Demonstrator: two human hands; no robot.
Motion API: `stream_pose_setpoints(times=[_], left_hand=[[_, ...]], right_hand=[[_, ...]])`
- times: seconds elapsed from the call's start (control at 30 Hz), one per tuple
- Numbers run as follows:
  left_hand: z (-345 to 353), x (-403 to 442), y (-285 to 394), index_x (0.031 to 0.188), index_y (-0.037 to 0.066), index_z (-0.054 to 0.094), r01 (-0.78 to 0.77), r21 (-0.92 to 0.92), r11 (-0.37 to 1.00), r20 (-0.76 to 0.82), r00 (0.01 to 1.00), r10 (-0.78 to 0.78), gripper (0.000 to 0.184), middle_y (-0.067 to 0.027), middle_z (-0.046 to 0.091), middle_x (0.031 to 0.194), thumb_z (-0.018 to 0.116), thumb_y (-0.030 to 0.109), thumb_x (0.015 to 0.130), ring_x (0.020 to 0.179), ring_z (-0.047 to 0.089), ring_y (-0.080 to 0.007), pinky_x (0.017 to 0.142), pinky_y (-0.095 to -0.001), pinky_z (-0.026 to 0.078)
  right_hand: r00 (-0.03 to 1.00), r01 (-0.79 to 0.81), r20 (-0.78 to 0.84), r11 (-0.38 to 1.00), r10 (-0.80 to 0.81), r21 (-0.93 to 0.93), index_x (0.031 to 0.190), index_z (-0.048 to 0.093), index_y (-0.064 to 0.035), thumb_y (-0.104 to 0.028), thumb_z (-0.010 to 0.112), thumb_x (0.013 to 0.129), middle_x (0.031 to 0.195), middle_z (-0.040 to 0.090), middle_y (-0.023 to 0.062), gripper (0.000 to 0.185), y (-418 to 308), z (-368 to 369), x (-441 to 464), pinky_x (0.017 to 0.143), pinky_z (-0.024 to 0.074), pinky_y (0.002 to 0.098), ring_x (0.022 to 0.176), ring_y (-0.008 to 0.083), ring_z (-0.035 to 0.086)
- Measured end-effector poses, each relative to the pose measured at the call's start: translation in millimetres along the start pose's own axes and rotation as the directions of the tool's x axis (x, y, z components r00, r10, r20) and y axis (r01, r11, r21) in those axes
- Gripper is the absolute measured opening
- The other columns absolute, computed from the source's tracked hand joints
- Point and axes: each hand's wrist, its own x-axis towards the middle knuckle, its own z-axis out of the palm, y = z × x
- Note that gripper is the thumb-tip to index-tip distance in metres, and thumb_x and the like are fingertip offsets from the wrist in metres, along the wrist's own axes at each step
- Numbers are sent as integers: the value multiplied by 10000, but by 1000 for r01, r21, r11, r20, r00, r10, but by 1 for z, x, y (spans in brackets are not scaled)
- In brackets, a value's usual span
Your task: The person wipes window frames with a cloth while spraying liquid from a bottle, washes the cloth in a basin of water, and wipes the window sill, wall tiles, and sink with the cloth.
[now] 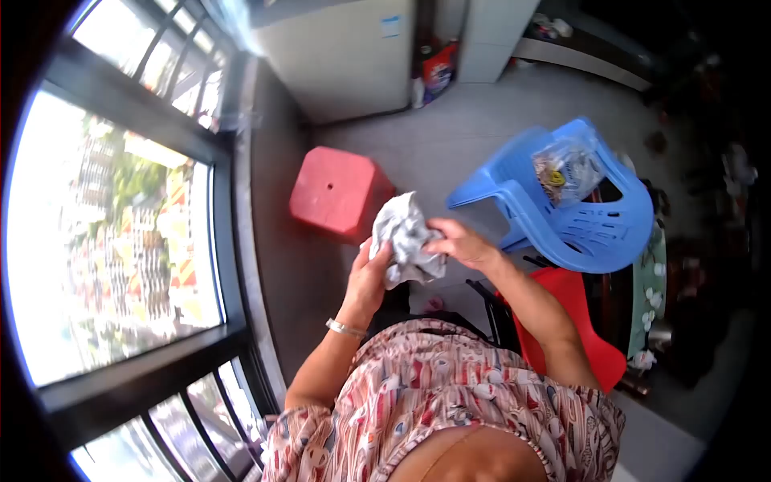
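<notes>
A crumpled whitish-grey cloth (405,239) is held up between my two hands, in front of my body. My left hand (370,275) grips its lower left side, the thumb lying over the fabric. On the right side my right hand (464,243) pinches the cloth between thumb and fingers. Just behind the cloth stands a red stool (333,189) with a small hole in its top. A bracelet circles my left wrist.
A blue plastic chair (526,213) at the right holds a clear plastic bag (572,170). Below it is a red chair (566,309). A barred window (128,241) fills the left side. A pale cabinet (341,60) stands at the back.
</notes>
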Motion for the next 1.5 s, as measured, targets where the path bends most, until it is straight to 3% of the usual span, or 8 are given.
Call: stream_pose_setpoints(times=[0.17, 0.43, 0.77, 0.97, 1.17, 1.27, 1.4, 1.5], left_hand=[[-25, 29, 66, 1260, -44, 382, -157, 28, 987, 86, 984, 154, 396, -146, 492, 1208, 450, 115, 904, 1076, 507, -231, 921, -357, 390], [-53, 63, 113, 1281, -2, 376, -204, 160, 966, 101, 977, 189, 539, -122, 435, 1267, 491, 350, 889, 1164, 424, -255, 967, -401, 334], [-64, 74, 110, 1286, 48, 382, -108, -182, 977, 45, 992, 118, 461, -106, 462, 1253, 395, 348, 935, 1167, 440, -238, 974, -404, 355], [-102, 59, 128, 1225, -30, 471, 50, 216, 975, -193, 981, -7, 383, -57, 574, 1056, 523, 172, 903, 897, 551, -105, 784, -238, 456], [-124, 80, 161, 1138, -22, 543, -260, -78, 963, -342, 914, 219, 286, -89, 620, 967, 518, 134, 900, 819, 620, -157, 754, -305, 529], [-130, 117, 178, 1082, -27, 573, -245, 213, 946, -471, 823, 319, 225, -99, 622, 928, 524, 63, 881, 830, 626, -186, 745, -314, 539], [-122, 168, 240, 1018, -36, 573, -443, 427, 789, -553, 563, 615, 172, -120, 576, 978, 508, 38, 878, 829, 627, -209, 710, -300, 549], [-167, 216, 252, 1104, -1, 527, -423, 297, 856, -677, 539, 501, 236, -103, 541, 1044, 516, 82, 883, 856, 606, -182, 709, -278, 532]], right_hand=[[984, 135, -11, 701, -178, 701, 1053, 523, -60, -110, 602, 777, 972, 579, 35, 291, -76, 31, 66, 837, 449, 319, 946, 153, 547], [981, 192, -82, 793, -177, 578, 1222, 452, -60, -90, 527, 842, 1101, 541, 44, 389, -65, 33, 138, 880, 429, 305, 1031, 157, 513], [964, 261, 78, 855, -254, -449, 1398, 174, -110, -404, 603, 814, 1242, 415, 179, 782, -42, 83, 161, 940, 401, 383, 1173, 260, 417], [912, -336, 308, 924, 270, 183, 1068, 550, -11, 18, 506, 766, 986, 580, 48, 306, -27, 79, 225, 747, 472, 290, 878, 138, 560], [829, -232, 515, 972, 219, -40, 993, 604, -45, -46, 552, 792, 893, 597, 25, 208, -60, 88, 301, 713, 466, 279, 827, 117, 556], [829, 278, 552, 923, -92, -265, 999, 596, -48, -99, 544, 823, 862, 610, 9, 191, -95, 79, 343, 701, 454, 260, 779, 114, 557], [903, -192, 430, 868, -26, 457, 1170, 495, -68, -154, 532, 865, 1032, 568, 9, 319, -128, 64, 422, 806, 441, 284, 937, 119, 536], [977, 69, 127, 814, -173, 577, 1155, 494, -66, -143, 526, 843, 1015, 564, 20, 323, -182, 64, 501, 845, 435, 293, 935, 120, 540]])
